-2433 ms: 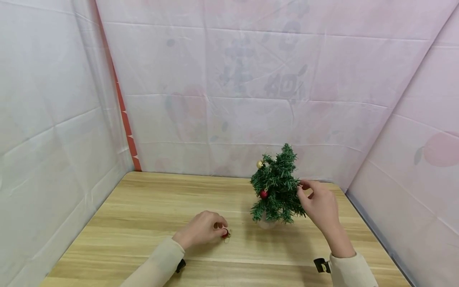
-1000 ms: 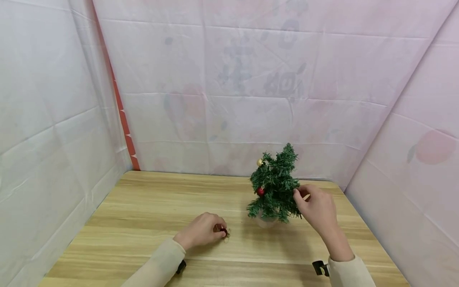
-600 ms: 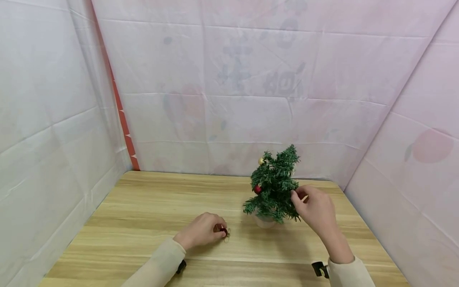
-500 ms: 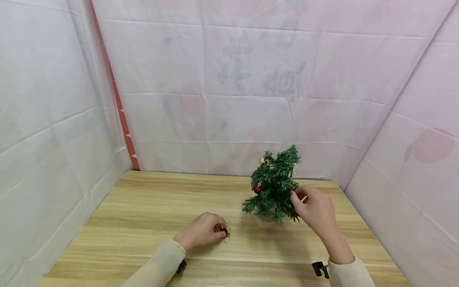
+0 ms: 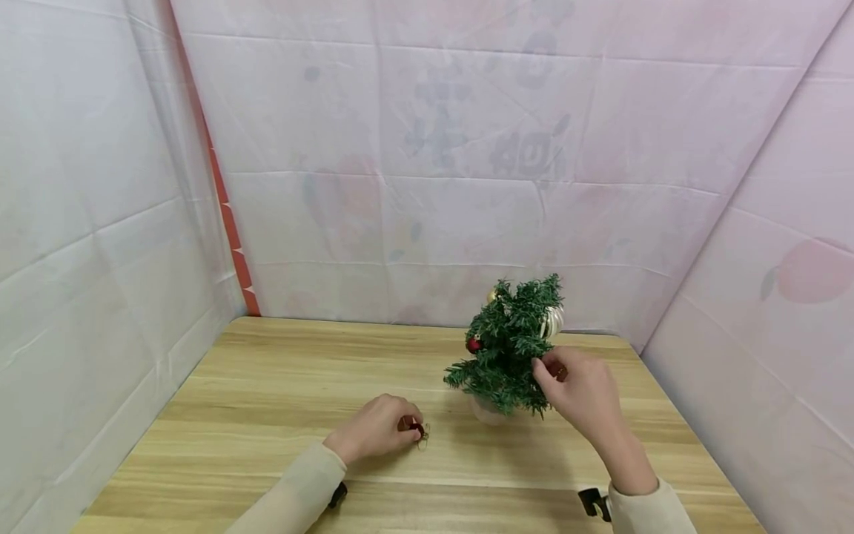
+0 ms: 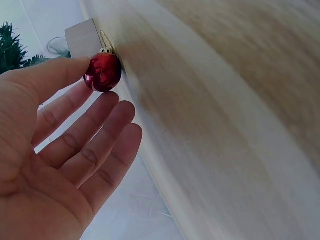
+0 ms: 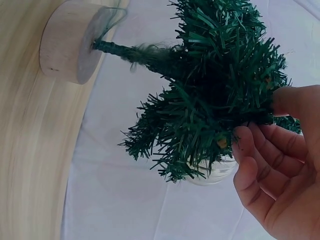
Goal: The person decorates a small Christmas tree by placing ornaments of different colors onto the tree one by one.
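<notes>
Resting low over the tabletop, my left hand (image 5: pixel 376 426) pinches a red Christmas bauble (image 6: pixel 103 72) between thumb and fingertips; its gold cap and loop stick out past the fingers. A small artificial Christmas tree (image 5: pixel 510 356) stands to the right on a round wooden base (image 7: pixel 65 50). My right hand (image 5: pixel 587 389) grips a branch on the tree's right side, its fingertips partly sunk in the green needles. On the tree hang a red bauble (image 5: pixel 473 345), a gold bauble (image 5: pixel 492 296) and a silvery ribbed bauble (image 5: pixel 552 322), partly hidden by branches.
The wooden tabletop (image 5: pixel 300 363) ends at a pale printed cloth (image 5: pixel 320 245) behind it, with more cloth at both sides. Black wrist mounts (image 5: pixel 594 504) sit at the sleeves.
The tree has turned, its lower front swinging left, and the silvery bauble has come into view at its right. My right hand has shifted slightly left with it; the left hand stays put.
</notes>
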Demonstrator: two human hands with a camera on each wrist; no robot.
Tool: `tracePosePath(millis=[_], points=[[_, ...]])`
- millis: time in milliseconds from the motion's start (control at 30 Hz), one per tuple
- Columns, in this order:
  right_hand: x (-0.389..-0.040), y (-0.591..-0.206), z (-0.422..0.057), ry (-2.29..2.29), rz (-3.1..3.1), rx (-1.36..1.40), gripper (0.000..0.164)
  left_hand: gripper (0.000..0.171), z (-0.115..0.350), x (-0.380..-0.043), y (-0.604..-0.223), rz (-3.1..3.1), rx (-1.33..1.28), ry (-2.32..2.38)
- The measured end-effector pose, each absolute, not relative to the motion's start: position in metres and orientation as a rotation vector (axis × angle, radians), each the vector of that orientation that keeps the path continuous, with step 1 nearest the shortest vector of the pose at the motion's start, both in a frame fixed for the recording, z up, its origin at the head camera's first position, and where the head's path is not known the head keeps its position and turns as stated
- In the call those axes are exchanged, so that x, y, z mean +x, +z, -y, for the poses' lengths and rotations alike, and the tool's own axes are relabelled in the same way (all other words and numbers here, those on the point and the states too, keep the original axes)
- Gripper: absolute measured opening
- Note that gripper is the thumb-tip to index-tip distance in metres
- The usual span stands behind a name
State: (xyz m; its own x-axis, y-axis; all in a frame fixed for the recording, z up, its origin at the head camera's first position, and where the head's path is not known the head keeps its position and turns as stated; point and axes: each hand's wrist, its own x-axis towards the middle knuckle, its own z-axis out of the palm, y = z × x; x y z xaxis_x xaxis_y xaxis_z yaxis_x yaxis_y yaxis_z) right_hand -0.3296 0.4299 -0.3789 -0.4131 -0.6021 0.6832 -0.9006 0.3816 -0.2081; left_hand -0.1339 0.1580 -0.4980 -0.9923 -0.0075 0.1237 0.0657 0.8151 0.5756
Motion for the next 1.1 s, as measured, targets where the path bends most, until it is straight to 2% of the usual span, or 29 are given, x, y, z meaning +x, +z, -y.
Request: tracePosePath(millis=[600,900,1100], points=[[-0.359,-0.376,-0.439,0.807,2.057,1.538,0.016,0.012,-0.211,-0.134,-0.500,2.829,0.217,-0.899],[-0.358,-0.377,-0.439,0.804,2.054,1.537,0.015,0.017,-0.211,-0.135,-0.498,2.812,0.230,-0.948],[-0.358,-0.376,-0.439,0.799,2.069,1.529,0.015,0.021,-0.211,-0.136,-0.483,2.708,0.159,-0.927]])
